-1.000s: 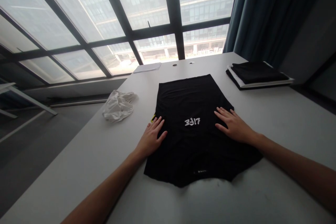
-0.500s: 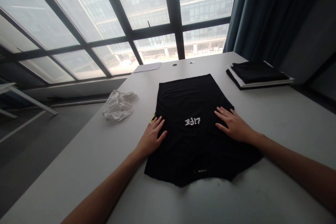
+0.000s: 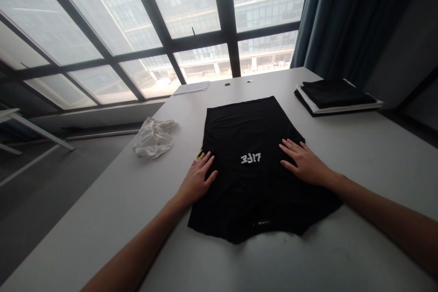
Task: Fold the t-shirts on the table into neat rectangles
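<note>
Spread out before me on the white table [image 3: 116, 205] is a black T-shirt [image 3: 246, 132], its neckline toward me. White lettering reading "LIFE" appears upside down at its middle, and a small pale print shows near the neck. My left hand [image 3: 200, 175] lies flat on the shirt's left edge, fingers stretched out, beside a bit of yellow that pokes out there. On the right side, my right hand [image 3: 303, 159] also rests flat on the fabric with its fingers extended. Neither hand grips anything.
A crumpled white cloth [image 3: 155, 137] lies to the left. Folded black and white garments [image 3: 338, 96] are stacked at the back right. Papers [image 3: 191, 87] lie at the table's far edge, by the windows. A dark blue curtain [image 3: 342, 18] hangs at the right.
</note>
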A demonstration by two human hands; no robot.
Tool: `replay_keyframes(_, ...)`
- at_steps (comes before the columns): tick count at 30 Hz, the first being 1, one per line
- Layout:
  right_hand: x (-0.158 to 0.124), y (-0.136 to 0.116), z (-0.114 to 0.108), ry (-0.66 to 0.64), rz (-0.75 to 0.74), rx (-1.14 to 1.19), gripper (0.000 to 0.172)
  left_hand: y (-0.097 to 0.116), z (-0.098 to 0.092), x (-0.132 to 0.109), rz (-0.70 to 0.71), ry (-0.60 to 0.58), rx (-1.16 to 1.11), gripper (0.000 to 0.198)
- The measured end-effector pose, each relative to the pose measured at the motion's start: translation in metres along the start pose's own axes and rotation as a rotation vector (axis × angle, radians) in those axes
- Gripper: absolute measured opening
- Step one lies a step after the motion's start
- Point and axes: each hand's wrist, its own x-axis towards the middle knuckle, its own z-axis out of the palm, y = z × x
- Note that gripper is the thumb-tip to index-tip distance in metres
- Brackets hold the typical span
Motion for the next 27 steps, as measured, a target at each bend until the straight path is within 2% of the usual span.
replay_keyframes(27, 0.0001, 0.0001, 0.0008, -0.004, -0.003, -0.015, 0.063, -0.0026, 0.0015, 0.0002, -0.003, -0.010, 0.004, 0.060)
